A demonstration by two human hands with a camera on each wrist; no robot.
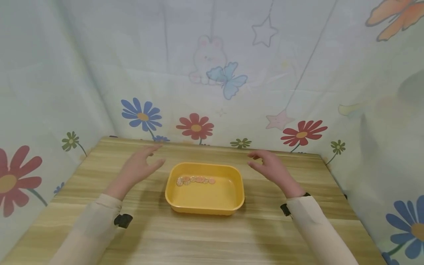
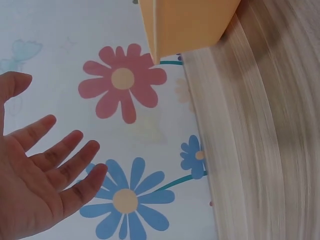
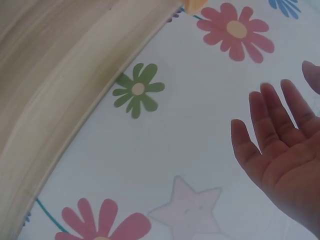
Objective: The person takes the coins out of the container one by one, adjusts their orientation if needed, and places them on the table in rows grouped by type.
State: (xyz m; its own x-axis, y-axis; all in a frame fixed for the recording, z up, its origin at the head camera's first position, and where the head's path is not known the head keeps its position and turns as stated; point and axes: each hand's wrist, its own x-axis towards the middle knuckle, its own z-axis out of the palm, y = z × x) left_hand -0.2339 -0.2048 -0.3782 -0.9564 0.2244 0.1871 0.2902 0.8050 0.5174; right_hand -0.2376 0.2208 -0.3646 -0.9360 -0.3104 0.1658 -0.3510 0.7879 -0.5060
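A yellow plastic tray rests on the wooden table, with several coins lying in a row along its far side, some silvery and some copper-coloured. To the left of the tray my left hand hovers, its fingers relaxed and holding nothing. My right hand is raised on the tray's other side, likewise holding nothing, with its fingers loosely bent. Neither hand touches the tray. In the left wrist view the tray's wall shows at the top, while its inside is hidden there.
The wooden table runs back to a pale cloth wall printed with flowers, stars and butterflies. Cloth also hangs at both sides. A black band sits on each wrist over pale sleeves.
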